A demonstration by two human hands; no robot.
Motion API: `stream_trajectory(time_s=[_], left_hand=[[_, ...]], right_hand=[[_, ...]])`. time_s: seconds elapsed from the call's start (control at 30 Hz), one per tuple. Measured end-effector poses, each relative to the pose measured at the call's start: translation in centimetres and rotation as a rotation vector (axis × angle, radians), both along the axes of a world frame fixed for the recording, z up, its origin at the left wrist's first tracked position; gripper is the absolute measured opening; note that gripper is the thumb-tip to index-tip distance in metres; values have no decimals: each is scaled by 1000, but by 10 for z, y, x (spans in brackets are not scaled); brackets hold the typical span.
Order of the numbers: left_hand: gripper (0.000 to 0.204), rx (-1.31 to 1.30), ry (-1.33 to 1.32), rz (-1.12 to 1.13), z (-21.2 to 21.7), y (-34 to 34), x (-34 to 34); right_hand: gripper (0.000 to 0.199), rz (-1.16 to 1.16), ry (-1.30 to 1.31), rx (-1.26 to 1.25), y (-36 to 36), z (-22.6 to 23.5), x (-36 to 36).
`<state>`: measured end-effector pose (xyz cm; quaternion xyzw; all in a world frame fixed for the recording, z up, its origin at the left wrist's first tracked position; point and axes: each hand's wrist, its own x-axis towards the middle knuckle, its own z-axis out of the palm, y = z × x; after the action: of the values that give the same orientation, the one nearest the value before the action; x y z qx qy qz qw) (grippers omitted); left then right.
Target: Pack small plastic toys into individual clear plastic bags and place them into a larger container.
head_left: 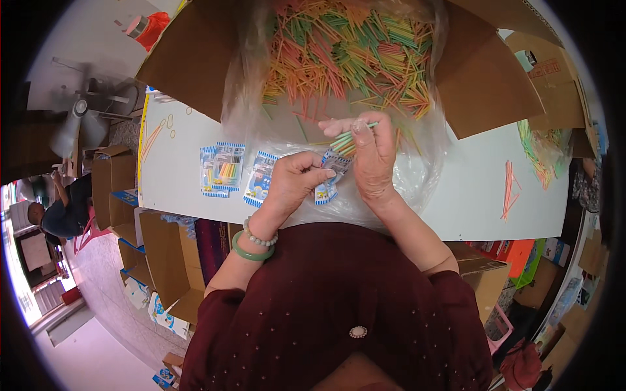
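1. Presently, the right hand (376, 156) holds a bundle of sticks (343, 141) at the top of a small packet (325, 193).
2. The left hand (295, 180) pinches that packet above the bench's (466, 212) near edge.
3. Other packets (228, 163) lie toward its left edge, pink sticks (507, 192) near its right.

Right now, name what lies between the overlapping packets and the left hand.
In the head view, a single packet lies between the overlapping packets and the left hand.
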<state>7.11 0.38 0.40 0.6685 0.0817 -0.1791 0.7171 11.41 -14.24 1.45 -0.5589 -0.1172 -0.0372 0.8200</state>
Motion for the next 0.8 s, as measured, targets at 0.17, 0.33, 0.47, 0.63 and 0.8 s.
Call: stream_trajectory(time_s=[0.17,0.33,0.47,0.63,0.8], left_hand=[[10,60,-65,-14,-9,-3,-2],[10,87,-72,-8,2,-8,1],[8,39,0,-64,-3,-4,0],[9,-4,-82,-26,-9,-5,-1],[7,-86,-17,-19,-17,-1,-2]], right_hand=[[19,-68,144,170,-3,6,4],[19,-59,158,167,1,6,1],[20,-52,156,129,1,-2,-4],[21,-81,210,100,-9,-8,-2],[21,-3,201,131,-13,-13,-4]])
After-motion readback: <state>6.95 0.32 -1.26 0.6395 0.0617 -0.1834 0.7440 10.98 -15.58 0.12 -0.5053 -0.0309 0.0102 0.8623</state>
